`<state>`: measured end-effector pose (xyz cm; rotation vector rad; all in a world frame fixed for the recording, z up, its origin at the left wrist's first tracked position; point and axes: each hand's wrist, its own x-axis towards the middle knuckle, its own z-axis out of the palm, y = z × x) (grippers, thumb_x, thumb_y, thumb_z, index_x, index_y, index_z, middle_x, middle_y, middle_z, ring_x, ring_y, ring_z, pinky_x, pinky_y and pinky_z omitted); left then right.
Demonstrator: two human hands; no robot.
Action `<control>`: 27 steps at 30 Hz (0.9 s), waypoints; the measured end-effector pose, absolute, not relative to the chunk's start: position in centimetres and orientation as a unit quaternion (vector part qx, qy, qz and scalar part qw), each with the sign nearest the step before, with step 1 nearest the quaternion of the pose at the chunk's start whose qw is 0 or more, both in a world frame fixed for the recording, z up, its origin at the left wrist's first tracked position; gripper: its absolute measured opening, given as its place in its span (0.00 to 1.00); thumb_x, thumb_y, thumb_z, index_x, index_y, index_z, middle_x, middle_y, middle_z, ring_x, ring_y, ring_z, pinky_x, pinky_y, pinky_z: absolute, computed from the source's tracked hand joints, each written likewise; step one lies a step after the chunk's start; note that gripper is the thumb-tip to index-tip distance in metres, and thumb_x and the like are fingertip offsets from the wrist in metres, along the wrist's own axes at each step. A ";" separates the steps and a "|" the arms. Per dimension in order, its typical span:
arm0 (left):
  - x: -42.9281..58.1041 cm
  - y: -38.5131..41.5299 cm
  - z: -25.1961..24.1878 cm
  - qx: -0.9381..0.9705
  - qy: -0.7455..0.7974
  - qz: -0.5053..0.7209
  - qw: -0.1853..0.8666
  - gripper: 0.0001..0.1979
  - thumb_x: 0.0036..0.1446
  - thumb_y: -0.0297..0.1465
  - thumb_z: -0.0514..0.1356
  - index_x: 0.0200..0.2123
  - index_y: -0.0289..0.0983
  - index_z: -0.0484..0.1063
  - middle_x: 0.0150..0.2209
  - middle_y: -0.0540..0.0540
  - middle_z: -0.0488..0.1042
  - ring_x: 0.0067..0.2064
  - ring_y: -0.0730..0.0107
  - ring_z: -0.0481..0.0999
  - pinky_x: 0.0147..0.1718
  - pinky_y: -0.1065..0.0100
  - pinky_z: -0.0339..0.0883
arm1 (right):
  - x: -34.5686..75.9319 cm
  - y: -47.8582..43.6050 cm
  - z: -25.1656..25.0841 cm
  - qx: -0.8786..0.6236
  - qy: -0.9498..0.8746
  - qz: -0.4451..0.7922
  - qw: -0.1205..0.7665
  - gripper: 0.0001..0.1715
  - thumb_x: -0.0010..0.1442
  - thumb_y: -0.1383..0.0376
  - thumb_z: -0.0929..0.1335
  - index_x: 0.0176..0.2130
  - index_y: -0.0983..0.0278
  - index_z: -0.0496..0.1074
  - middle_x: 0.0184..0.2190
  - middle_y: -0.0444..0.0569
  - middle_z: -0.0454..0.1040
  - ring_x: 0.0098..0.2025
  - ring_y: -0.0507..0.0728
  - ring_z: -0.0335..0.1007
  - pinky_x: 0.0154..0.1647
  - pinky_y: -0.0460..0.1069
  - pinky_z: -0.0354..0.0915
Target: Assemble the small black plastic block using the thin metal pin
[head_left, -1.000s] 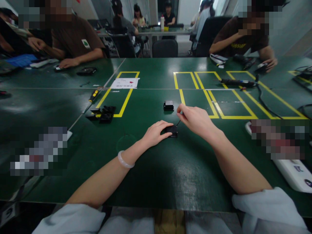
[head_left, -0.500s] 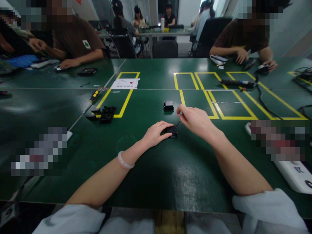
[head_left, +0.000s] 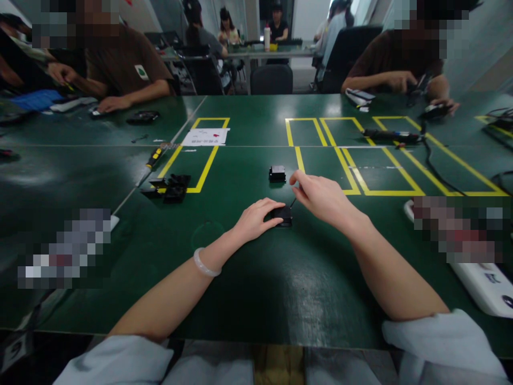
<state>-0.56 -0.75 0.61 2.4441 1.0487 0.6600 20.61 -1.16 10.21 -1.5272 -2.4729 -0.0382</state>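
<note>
A small flat black rectangular part lies on the green table in front of me. My left hand grips it from the left, thumb on the near side and fingers on the far side. In the closed fingertips of my right hand is a thin dark rod-like tool, slanting down to the part's right far corner. The tool's upper end is hidden by the fingers, so its exact kind does not show. Just beyond stands a small black block with a pale top, touched by neither hand.
Black plastic parts and a yellow-black screwdriver lie left. A white paper sheet rests within yellow tape. At right are a corded black tool and a white device. Co-workers sit across the table.
My right fingers have shifted very slightly around the thin tool; my left hand stays on the black part. Across the table at right, a co-worker's hand has lifted a dark object.
</note>
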 end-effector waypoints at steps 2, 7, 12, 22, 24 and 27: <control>-0.6 -0.7 0.5 0.874 0.374 0.237 0.200 0.20 0.65 0.38 0.58 0.58 0.40 0.67 0.50 0.43 0.71 0.53 0.60 0.71 0.52 0.61 0.66 | 20.6 -1.2 10.2 -0.518 -0.846 -0.005 0.125 0.15 0.67 0.62 0.57 0.49 0.62 0.66 0.38 0.50 0.78 0.36 0.56 0.73 0.31 0.48 0.55; -0.5 -0.7 0.3 0.874 0.372 0.240 0.201 0.20 0.65 0.39 0.58 0.58 0.41 0.67 0.50 0.43 0.71 0.52 0.60 0.71 0.53 0.60 0.66 | 20.6 -1.0 9.9 -0.521 -0.845 -0.005 0.123 0.15 0.68 0.60 0.58 0.48 0.62 0.66 0.38 0.50 0.79 0.37 0.58 0.73 0.32 0.49 0.55; -0.5 -0.7 0.3 0.874 0.371 0.243 0.200 0.20 0.65 0.40 0.57 0.58 0.41 0.67 0.50 0.43 0.72 0.52 0.60 0.72 0.53 0.60 0.66 | 20.6 -1.0 9.9 -0.514 -0.849 -0.002 0.125 0.15 0.67 0.63 0.57 0.50 0.62 0.65 0.40 0.50 0.79 0.38 0.58 0.74 0.33 0.49 0.57; -0.6 -0.7 0.4 0.874 0.368 0.247 0.200 0.20 0.66 0.40 0.57 0.58 0.41 0.67 0.51 0.44 0.71 0.53 0.60 0.72 0.53 0.61 0.66 | 20.7 -0.9 9.9 -0.517 -0.846 -0.005 0.128 0.15 0.67 0.61 0.58 0.49 0.62 0.66 0.38 0.50 0.79 0.36 0.58 0.73 0.32 0.49 0.55; -0.6 -0.7 0.4 0.873 0.370 0.245 0.201 0.20 0.65 0.40 0.57 0.58 0.41 0.67 0.51 0.44 0.72 0.53 0.60 0.72 0.53 0.61 0.66 | 20.7 -0.9 9.9 -0.514 -0.848 -0.003 0.131 0.15 0.67 0.62 0.58 0.49 0.62 0.66 0.38 0.50 0.79 0.36 0.57 0.73 0.32 0.49 0.55; -0.5 -0.7 0.5 0.873 0.372 0.243 0.203 0.20 0.65 0.39 0.58 0.57 0.40 0.68 0.51 0.44 0.72 0.53 0.60 0.72 0.52 0.61 0.66 | 20.7 -1.0 9.9 -0.513 -0.847 0.004 0.136 0.15 0.66 0.63 0.58 0.50 0.62 0.65 0.39 0.50 0.79 0.36 0.57 0.73 0.32 0.49 0.56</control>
